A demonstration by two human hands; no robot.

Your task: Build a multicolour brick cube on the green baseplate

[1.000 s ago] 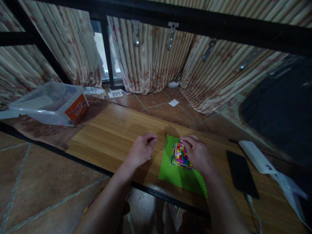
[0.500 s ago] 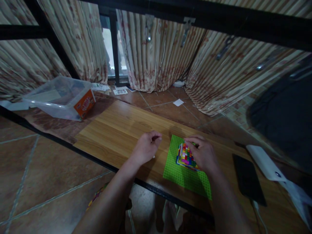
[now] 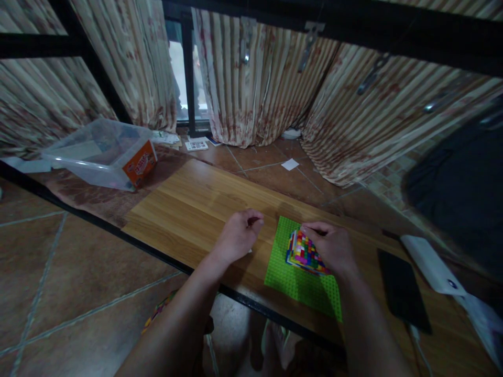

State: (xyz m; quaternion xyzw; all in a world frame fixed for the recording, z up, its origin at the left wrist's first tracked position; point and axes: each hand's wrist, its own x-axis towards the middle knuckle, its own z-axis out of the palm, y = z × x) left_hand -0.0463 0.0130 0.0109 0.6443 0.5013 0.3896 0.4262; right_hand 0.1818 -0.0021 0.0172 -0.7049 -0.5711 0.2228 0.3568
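A bright green studded baseplate (image 3: 280, 272) lies on the wooden tabletop, bearing a stepped block of multicoloured toy bricks (image 3: 305, 252). My right hand (image 3: 329, 244) reaches over the block from the right, thumb and forefinger pinched at its far upper edge. Whatever sits between those fingertips is too small to make out. Left of the baseplate, my left hand (image 3: 239, 236) hovers low over the wood with its fingers curled in towards the thumb. Its grip hides anything inside. A tiny white piece (image 3: 250, 251) shows just below that hand.
To the right lie a black phone (image 3: 403, 288) with a cable and a white case (image 3: 430, 264). A clear plastic bin (image 3: 98, 157) with an orange label stands at the far left. The tabletop's dark front edge (image 3: 251, 303) runs close to my forearms.
The view has shifted slightly. My right hand still pinches at the block's far edge, its fingers a little changed in pose. My left hand stays curled in nearly the same place.
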